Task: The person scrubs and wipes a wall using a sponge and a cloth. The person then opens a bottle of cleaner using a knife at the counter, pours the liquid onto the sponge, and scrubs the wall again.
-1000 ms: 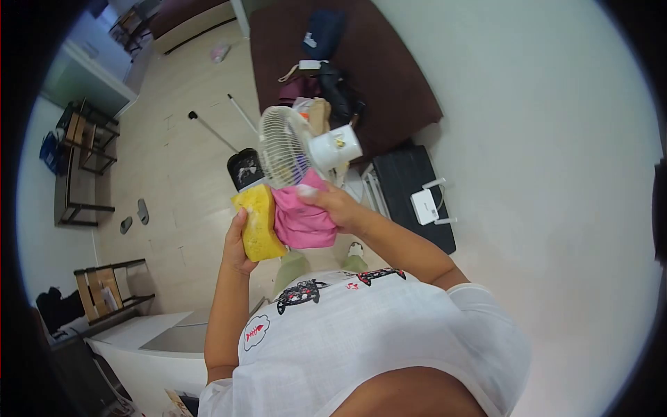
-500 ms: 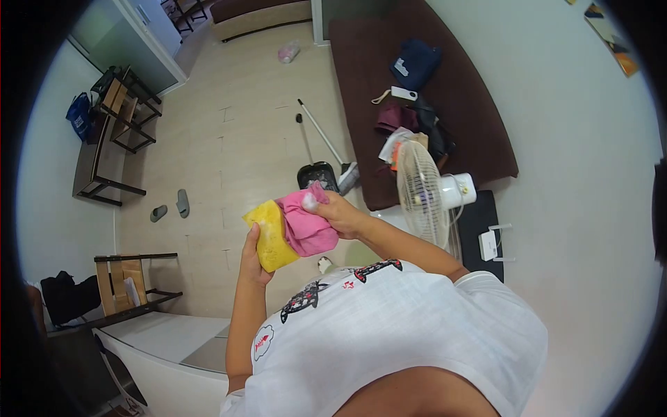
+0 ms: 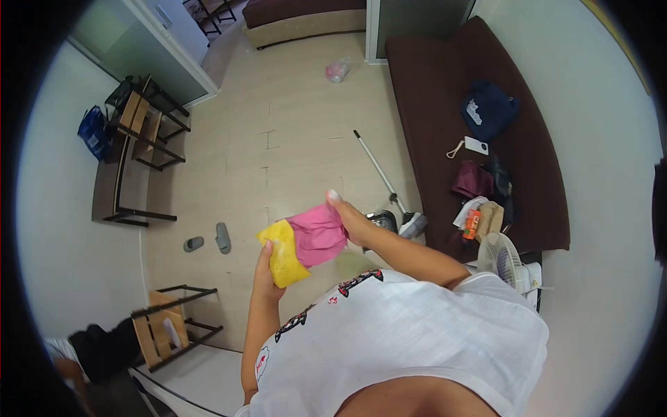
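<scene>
A yellow sponge point(image 3: 286, 254) is gripped in my left hand point(image 3: 266, 274), with the thumb on its face. My right hand point(image 3: 349, 221) holds a pink cloth point(image 3: 318, 236) by its right side, fingers mostly hidden behind it. White foam shows near the right thumb. The cloth and the sponge touch side by side, in front of my white shirt. Beyond my right forearm lie a black dustpan point(image 3: 381, 221) and a broom point(image 3: 411, 224) on the floor.
A brown sofa bed point(image 3: 431, 125) at the right bears a blue bag point(image 3: 490, 111) and several items. A fan point(image 3: 501, 258) stands near its end. Slippers point(image 3: 222, 238), a low table point(image 3: 111, 187) and a stool point(image 3: 163, 330) are at left. Another person's arm point(image 3: 73, 375) shows at lower left.
The view has swung left, so the fan and sofa bed appear farther right. Both hands keep hold of the sponge and cloth, and the right thumb now points upward at the cloth's top corner.
</scene>
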`<state>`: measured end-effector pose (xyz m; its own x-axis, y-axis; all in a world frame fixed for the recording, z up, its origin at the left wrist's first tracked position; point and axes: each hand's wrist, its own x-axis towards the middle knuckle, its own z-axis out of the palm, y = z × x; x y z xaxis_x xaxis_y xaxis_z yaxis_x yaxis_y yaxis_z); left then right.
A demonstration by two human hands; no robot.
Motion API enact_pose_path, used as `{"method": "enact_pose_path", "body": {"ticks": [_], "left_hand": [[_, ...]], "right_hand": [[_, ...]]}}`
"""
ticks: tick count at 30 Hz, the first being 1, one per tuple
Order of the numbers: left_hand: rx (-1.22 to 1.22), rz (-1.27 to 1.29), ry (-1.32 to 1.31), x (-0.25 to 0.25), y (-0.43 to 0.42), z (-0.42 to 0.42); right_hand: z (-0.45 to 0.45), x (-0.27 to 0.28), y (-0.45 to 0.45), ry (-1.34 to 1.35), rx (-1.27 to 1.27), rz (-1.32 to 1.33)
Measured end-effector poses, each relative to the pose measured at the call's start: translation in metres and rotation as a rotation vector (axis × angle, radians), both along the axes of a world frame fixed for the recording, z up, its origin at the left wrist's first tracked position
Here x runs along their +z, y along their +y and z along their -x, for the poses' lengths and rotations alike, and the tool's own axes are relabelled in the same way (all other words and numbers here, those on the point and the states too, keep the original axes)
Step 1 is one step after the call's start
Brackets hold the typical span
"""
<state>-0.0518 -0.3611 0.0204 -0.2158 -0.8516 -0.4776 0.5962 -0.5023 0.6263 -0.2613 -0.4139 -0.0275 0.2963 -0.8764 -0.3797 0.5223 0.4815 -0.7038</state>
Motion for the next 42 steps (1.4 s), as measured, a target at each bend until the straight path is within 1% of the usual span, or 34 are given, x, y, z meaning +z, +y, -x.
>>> {"method": "enact_pose_path", "body": {"ticks": [1, 3, 4, 6, 7, 9, 10, 12, 13, 15, 16, 17, 19, 21, 23, 25, 26, 28, 29, 30, 31, 32, 34, 36, 37, 38, 39, 41, 42], "left_hand": [[-0.010, -0.019, -0.009, -0.001, -0.020, -0.015], [0.004, -0.044, -0.129, -0.004, -0.067, -0.043], [0.021, 0.010, -0.113, -0.005, -0.090, -0.048], [0.016, 0.015, -0.116, -0.001, -0.140, -0.051], [0.021, 0.024, -0.130, -0.001, -0.166, -0.052], [0.000, 0.041, -0.127, -0.009, -0.222, -0.044], [-0.071, 0.043, -0.084, -0.010, -0.250, -0.037], [-0.179, 0.041, -0.045, -0.017, -0.309, -0.027], [-0.191, 0.051, -0.040, -0.026, -0.338, -0.023], [-0.246, 0.069, 0.014, -0.045, -0.403, -0.019], [-0.251, 0.033, 0.085, -0.052, -0.436, -0.015], [-0.259, 0.059, 0.093, -0.052, -0.469, -0.006], [-0.338, 0.007, 0.171, -0.047, -0.535, 0.009], [-0.389, 0.007, 0.161, -0.035, -0.598, 0.031], [-0.456, -0.018, 0.141, -0.027, -0.660, 0.048], [-0.551, -0.055, 0.014, -0.029, -0.719, 0.072], [-0.580, -0.073, 0.001, -0.039, -0.748, 0.081], [-0.685, 0.110, -0.318, -0.065, -0.806, 0.091], [-0.701, 0.100, -0.322, -0.081, -0.836, 0.100], [-0.656, 0.072, -0.314, -0.097, -0.862, 0.107], [-0.611, 0.026, -0.310, -0.111, -0.881, 0.114], [-0.628, -0.006, -0.315, -0.119, -0.904, 0.133], [-0.464, -0.146, -0.218, -0.132, -0.937, 0.161], [-0.508, -0.253, -0.223, -0.158, -0.977, 0.173], [-0.539, -0.308, -0.210, -0.174, -0.994, 0.177], [-0.468, -0.349, -0.278, -0.196, -1.005, 0.179], [-0.465, -0.382, -0.276, -0.210, -1.018, 0.190], [-0.361, -0.415, -0.399, -0.229, -1.047, 0.204], [-0.359, -0.447, -0.399, -0.251, -1.058, 0.204]], "right_hand": [[-0.007, 0.015, -0.029, -0.009, -0.010, -0.019], [-0.015, 0.037, -0.091, 0.138, 0.154, 0.202], [-0.020, 0.044, -0.116, 0.150, 0.145, 0.198], [-0.039, 0.052, -0.167, 0.350, -0.132, 0.351], [-0.050, 0.051, -0.190, 0.354, -0.142, 0.351], [-0.071, 0.043, -0.227, 0.147, 0.009, 0.373], [-0.077, 0.033, -0.246, 0.155, 0.000, 0.374], [-0.084, 0.010, -0.291, 0.605, 0.054, 0.640], [-0.079, 0.003, -0.316, 0.614, 0.041, 0.646], [-0.060, 0.005, -0.369, 0.570, 0.148, 0.496], [-0.052, 0.005, -0.393, 0.557, 0.112, 0.561], [-0.038, 0.007, -0.417, 0.548, 0.081, 0.635], [-0.003, 0.020, -0.468, 0.431, 0.055, 0.615], [0.041, 0.008, -0.511, 0.431, -0.176, 0.501], [0.095, 0.000, -0.542, 0.527, -0.405, 0.291], [0.154, -0.035, -0.564, 0.618, -0.572, 0.167], [0.182, -0.052, -0.575, 0.661, -0.635, 0.124], [0.220, -0.090, -0.605, 0.691, -0.697, 0.049], [0.241, -0.112, -0.628, 0.836, -0.672, -0.018], [0.260, -0.138, -0.651, 0.976, -0.634, -0.100], [0.270, -0.169, -0.672, 0.965, -0.625, -0.147], [0.286, -0.209, -0.702, 1.050, -0.594, -0.138], [0.314, -0.277, -0.757, 1.253, -0.508, -0.148], [0.334, -0.336, -0.813, 1.433, -0.380, -0.161], [0.338, -0.360, -0.835, 1.500, -0.302, -0.161], [0.340, -0.372, -0.859, 1.494, -0.183, -0.274], [0.348, -0.377, -0.892, 1.491, -0.071, -0.377], [0.356, -0.407, -0.938, 1.562, 0.030, -0.380], [0.361, -0.426, -0.962, 1.576, 0.034, -0.376]]}}
